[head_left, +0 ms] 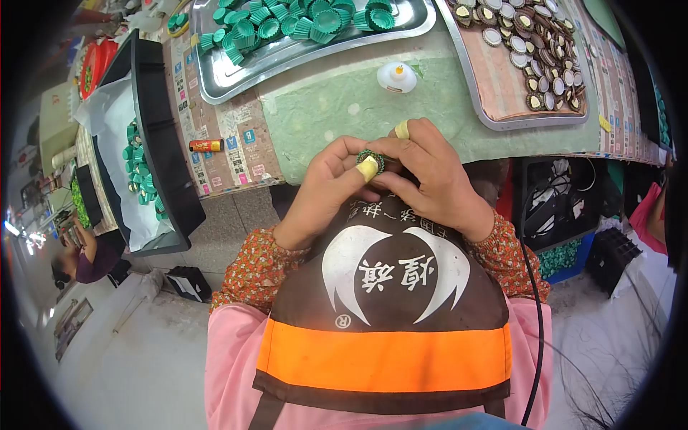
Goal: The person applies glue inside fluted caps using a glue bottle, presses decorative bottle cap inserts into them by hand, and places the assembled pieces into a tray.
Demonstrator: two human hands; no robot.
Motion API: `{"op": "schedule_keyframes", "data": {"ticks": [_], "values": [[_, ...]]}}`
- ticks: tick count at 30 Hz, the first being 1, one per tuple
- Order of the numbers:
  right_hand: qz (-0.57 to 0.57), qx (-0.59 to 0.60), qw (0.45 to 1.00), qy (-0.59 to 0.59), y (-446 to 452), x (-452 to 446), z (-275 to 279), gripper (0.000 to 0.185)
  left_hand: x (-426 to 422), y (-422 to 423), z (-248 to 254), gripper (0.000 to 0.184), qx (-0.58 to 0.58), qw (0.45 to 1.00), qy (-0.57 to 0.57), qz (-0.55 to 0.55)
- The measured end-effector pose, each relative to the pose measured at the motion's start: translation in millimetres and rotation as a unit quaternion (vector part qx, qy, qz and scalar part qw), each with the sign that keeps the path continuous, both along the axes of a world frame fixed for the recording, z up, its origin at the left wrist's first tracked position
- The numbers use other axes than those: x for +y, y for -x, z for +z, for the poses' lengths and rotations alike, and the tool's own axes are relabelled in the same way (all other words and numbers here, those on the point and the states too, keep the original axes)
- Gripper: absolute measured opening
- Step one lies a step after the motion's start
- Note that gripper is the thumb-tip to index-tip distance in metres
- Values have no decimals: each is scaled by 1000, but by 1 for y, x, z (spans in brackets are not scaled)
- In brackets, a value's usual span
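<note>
Both my hands meet at the table's front edge, above the dark apron. Between their fingertips is a small round green cup [379,159] with a dark, beaded-looking rim. My left hand [326,183] pinches it from the left, its thumb, wrapped in yellow tape, lying over the cup. My right hand [428,172] grips the cup's right side with thumb and fingers; one finger wears a yellow band. The cup's inside is mostly hidden by the taped thumb. Beyond the hands, a white glue-like bottle [396,77] with an orange tip stands on the green mat [315,115].
A metal tray [251,80] of green fluted cups lies at the back left; another tray [494,123] at the back right holds brown-and-white round pieces. A black crate [163,143] with green cups is at left, near a small battery-like cylinder [206,145]. Another person [93,256] is far left.
</note>
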State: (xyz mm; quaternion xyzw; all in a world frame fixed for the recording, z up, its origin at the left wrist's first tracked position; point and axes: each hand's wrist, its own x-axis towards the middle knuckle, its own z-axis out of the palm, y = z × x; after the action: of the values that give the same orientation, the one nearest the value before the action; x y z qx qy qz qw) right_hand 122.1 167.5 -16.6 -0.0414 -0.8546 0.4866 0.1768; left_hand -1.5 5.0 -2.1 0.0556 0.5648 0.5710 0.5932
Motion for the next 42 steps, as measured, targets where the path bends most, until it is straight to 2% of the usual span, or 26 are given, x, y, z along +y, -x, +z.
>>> {"op": "schedule_keyframes", "data": {"ticks": [8, 20, 23, 26, 29, 31, 32, 33, 36, 39, 40, 42], "values": [[-13, -1, 999, 40, -1, -5, -2, 42, -1, 10, 5, 26, -12, 999, 18, -36], [-15, -3, 999, 37, 0, -9, -5, 38, -7, -1, -12, 18, -9, 999, -31, 39], [-14, -7, 999, 38, 0, -10, -3, 38, -10, -1, -15, 19, 10, 999, -29, 34], [-22, 13, 999, 29, 1, -6, -3, 36, -14, 8, -14, 26, -39, 995, -39, 89], [-48, 12, 998, 30, -2, 3, 5, 33, -34, 30, -7, 35, -22, 958, -120, 259], [-82, 10, 996, 42, -3, 8, 10, 26, -60, 60, -7, 43, -15, 899, -265, 348], [-98, 13, 994, 45, -4, 11, 10, 25, -75, 79, 0, 45, 10, 876, -302, 375], [-114, 15, 992, 48, -5, 14, 11, 24, -90, 96, 7, 48, 35, 851, -339, 401], [-142, 11, 989, 42, -5, 22, 13, 18, -124, 126, 25, 53, -23, 779, -427, 458], [-169, 18, 985, 42, -3, 27, 10, 21, -132, 133, 24, 53, -89, 763, -465, 439], [-179, 15, 983, 43, -3, 28, 8, 24, -130, 137, 19, 52, -69, 779, -437, 445], [-198, 4, 979, 37, 0, 29, 5, 32, -120, 143, 7, 50, 42, 858, -354, 369]]}}
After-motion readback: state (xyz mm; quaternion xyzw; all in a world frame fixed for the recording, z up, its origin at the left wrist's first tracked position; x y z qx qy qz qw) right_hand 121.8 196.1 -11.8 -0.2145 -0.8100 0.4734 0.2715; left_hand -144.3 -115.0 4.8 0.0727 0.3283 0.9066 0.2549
